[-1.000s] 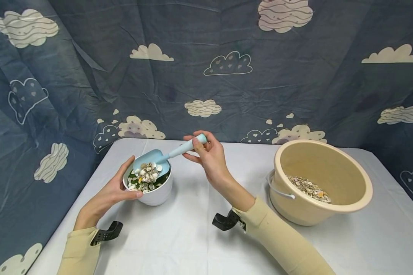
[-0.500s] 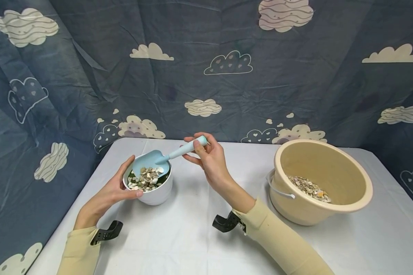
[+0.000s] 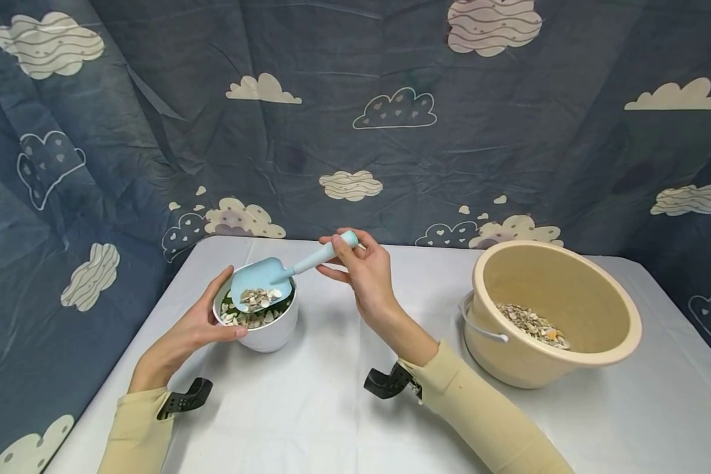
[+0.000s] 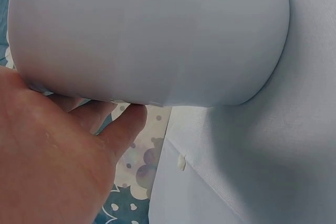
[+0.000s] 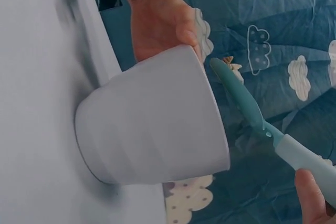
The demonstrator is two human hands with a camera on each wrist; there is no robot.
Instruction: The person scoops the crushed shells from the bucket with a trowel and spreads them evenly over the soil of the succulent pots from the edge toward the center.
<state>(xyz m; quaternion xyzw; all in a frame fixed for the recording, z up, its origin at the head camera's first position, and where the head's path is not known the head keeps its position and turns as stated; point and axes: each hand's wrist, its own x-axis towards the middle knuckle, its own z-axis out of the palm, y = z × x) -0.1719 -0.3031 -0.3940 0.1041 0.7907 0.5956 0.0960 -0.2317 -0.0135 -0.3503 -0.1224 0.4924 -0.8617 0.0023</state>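
Note:
A white plant pot [image 3: 271, 337] stands on the left of the table, with pale shells and dark green bits showing inside its rim. My left hand [image 3: 197, 324] holds the pot's left side, thumb at the near rim and fingers round the far side. The handle of a light blue trowel [image 3: 266, 270] is pinched between the thumb and fingers of my right hand [image 3: 364, 276]. The blade tilts down over the pot mouth, carrying a small heap of shells [image 3: 258, 299]. In the right wrist view the trowel [image 5: 241, 98] hangs just above the rim.
A beige bucket [image 3: 500, 362] with a white handle [image 3: 486, 331] stands on the right, a layer of shells [image 3: 530, 322] at its bottom. White cloth covers the table [image 3: 308, 408], where a small pale piece [image 4: 181, 162] lies. Behind hangs a dark blue cloud-patterned curtain [image 3: 308, 145].
The heap of shells on the trowel has shrunk as shells slid off into the pot, and more blade now shows. Both hands have stayed almost in place.

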